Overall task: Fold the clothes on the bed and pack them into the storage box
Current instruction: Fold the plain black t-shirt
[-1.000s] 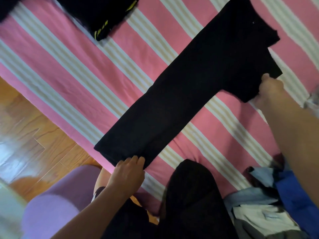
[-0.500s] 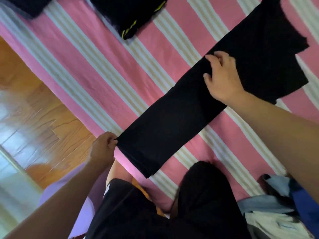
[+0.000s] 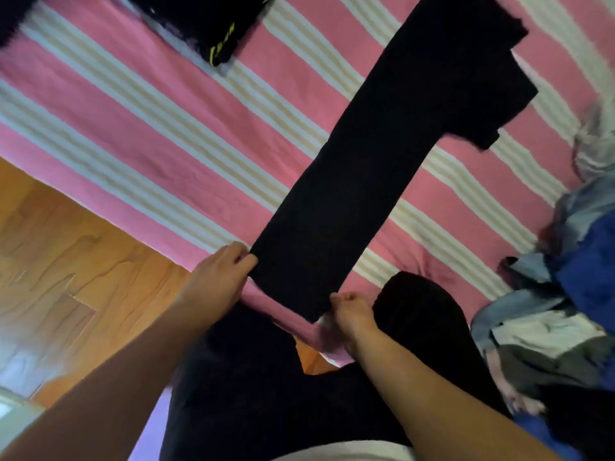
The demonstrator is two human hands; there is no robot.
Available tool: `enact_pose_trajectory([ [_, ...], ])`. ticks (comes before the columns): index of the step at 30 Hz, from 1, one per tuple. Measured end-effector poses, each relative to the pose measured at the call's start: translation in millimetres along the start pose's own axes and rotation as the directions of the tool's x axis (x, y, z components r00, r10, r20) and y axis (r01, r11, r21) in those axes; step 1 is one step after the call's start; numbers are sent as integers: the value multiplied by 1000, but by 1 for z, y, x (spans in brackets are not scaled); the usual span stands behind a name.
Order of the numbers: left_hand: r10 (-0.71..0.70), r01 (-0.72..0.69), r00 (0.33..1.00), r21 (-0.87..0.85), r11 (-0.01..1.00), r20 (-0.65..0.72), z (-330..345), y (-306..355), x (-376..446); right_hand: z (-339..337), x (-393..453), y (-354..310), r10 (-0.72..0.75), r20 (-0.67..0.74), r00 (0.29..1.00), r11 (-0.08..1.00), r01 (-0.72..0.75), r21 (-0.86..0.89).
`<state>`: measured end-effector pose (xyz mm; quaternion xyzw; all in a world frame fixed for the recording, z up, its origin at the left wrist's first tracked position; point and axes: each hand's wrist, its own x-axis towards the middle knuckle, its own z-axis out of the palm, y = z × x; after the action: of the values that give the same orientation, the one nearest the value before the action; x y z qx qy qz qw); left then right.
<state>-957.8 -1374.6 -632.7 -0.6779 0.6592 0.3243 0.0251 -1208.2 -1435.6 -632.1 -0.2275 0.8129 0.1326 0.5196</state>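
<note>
- Pink bedsheet (image 3: 173, 134) with white and beige stripes covers the bed and fills most of the view; wooden floor (image 3: 66, 261) shows at about 9 o'clock.
- One long black garment (image 3: 359, 181) lies flat on the sheet as a narrow folded strip. It runs from the near edge of the bed, close to the middle of the view, up toward 1 o'clock, where it becomes wider and a short sleeve-like part sticks out to 3 o'clock.
- The left hand (image 3: 216, 281) holds the near left corner of the strip; the thumb and fingers are closed on the edge of the cloth.
- The right hand (image 3: 352, 314) pinches the near right corner of the same end; its fingers are curled tight around the fabric, and the picture is a little blurred here.
- Both hands are at the same short end of the garment, near to each other, with the width of the strip between them.
- Another folded black garment (image 3: 213, 24) with yellow marks lies on the sheet at 11 o'clock, well apart from the long one.
- A pile of unfolded clothes (image 3: 565, 294), blue, light blue, white and grey, is at 4 o'clock on the bed.
- The person's knee (image 3: 419, 314) in black cloth rests on the bed edge at 5 o'clock, just beside the right hand.
</note>
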Motion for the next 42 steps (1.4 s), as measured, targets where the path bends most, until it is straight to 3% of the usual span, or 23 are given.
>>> enact_pose_trajectory([
  [7, 92, -90, 996, -67, 994, 19, -8, -15, -12, 22, -28, 14, 18, -165, 986, 985, 10, 170],
  [14, 257, -259, 966, -120, 958, -32, -7, -41, -17, 35, -27, 20, 82, -178, 981, 973, -40, 226],
  [18, 336, -337, 941, -37, 941, -32, -4, -48, -17, 47, -16, 21, 163, -146, 976, 958, -121, 261],
  [21, 289, -289, 957, 41, 957, 4, 3, -54, -15, 49, -15, 21, 107, -193, 975, 991, -90, 94],
  [24, 183, -203, 974, 155, 967, 134, -1, -44, -3, 51, -11, 14, 60, -233, 971, 993, -82, -88],
  [28, -10, -16, 988, 167, 986, 153, -27, 3, 18, 41, -13, -3, -2, -190, 982, 907, -78, -415],
  [31, 236, -251, 966, 174, 952, 101, -36, 36, 40, 14, -17, -29, 28, 13, 1000, 749, -12, -662],
  [32, 308, -338, 935, 187, 922, 175, -33, 41, 47, 0, -15, -43, 74, 92, 993, 715, 11, -700],
  [34, 270, -369, 871, 184, 911, 410, -30, 49, 65, -44, -5, -86, 67, 169, 983, 800, 48, -598],
  [36, 117, -283, 797, 197, 939, 592, -35, 61, 84, -107, 19, -138, -123, 75, 990, 917, 142, -374],
  [39, -30, -137, 645, 154, 979, 764, -63, 86, 120, -219, 66, -210, -335, -321, 886, 942, 326, -85],
  [40, -46, -83, 650, 131, 988, 759, -71, 96, 136, -254, 84, -233, -360, -424, 831, 925, 376, -47],
  [42, -13, -5, 795, 27, 1000, 607, -84, 112, 167, -303, 111, -268, -432, -504, 748, 891, 442, -107],
])
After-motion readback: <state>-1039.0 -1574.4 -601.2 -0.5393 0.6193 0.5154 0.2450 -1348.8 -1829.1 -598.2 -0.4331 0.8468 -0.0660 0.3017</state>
